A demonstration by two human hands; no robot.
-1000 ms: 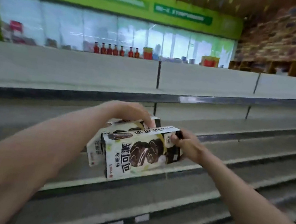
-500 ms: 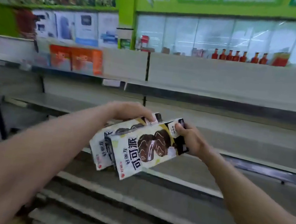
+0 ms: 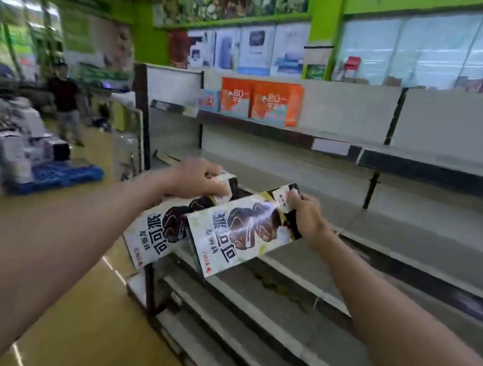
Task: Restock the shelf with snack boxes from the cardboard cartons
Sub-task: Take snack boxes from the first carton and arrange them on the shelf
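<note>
Both hands are up in front of the grey shelf (image 3: 415, 227), each carrying a snack box: the left hand (image 3: 200, 178) curls over the top end of the left box (image 3: 161, 227), and the right hand (image 3: 304, 214) pinches the top corner of the right box (image 3: 245, 233). The boxes tilt down to the left, side by side and overlapping, held in the air over the shelf's left end. Two orange packs (image 3: 258, 100) stand on the upper tier, and a person (image 3: 65, 103) stands down the blurred aisle.
</note>
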